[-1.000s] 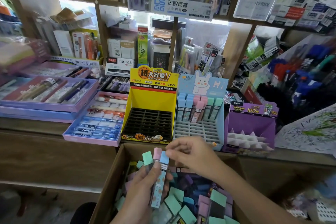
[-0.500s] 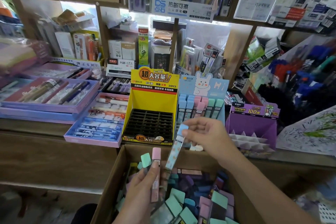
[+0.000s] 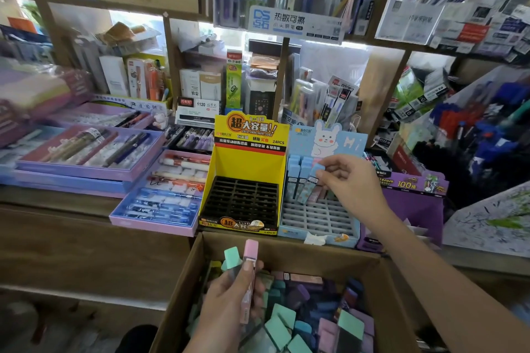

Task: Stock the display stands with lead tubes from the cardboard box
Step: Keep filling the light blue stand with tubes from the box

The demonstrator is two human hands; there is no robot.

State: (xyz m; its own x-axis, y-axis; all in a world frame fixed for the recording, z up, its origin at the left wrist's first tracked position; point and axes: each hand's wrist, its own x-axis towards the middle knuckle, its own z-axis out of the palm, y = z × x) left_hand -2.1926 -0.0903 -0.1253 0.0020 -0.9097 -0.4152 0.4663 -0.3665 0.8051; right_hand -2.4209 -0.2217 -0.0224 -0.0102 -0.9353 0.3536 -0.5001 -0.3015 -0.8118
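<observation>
My right hand [image 3: 352, 180] pinches one blue-capped lead tube with a patterned body [image 3: 311, 185] between thumb and fingertips. The tube is tilted, its lower end over the back slots of the pale blue cardboard display stand with the rabbit card [image 3: 321, 218]. My left hand [image 3: 229, 304] is curled round two more tubes held upright over the box: a pink-capped lead tube [image 3: 249, 275] and a mint-green-capped lead tube [image 3: 231, 259].

A second ago all three tubes were in my left hand, with my right hand reaching for them above the box. Half a second ago the blue one had been pulled free. Now it has been carried up to the stand, so I judge the step in hand is seating it, with two left to follow.

Counted: one tube in my right hand and two in my left. Two blue-capped tubes [image 3: 299, 165] stand in the stand's back row just beside the one I hold; those further right are hidden behind my hand, so I cannot count them. Three stands sit side by side on the wooden desk [image 3: 51, 198]: the yellow stand with a black grid [image 3: 249, 163], showing no tubes, the blue one, and a purple stand [image 3: 413, 209]. The open brown cardboard box [image 3: 177, 295] below still holds a loose heap of tubes, too many to count.
</observation>
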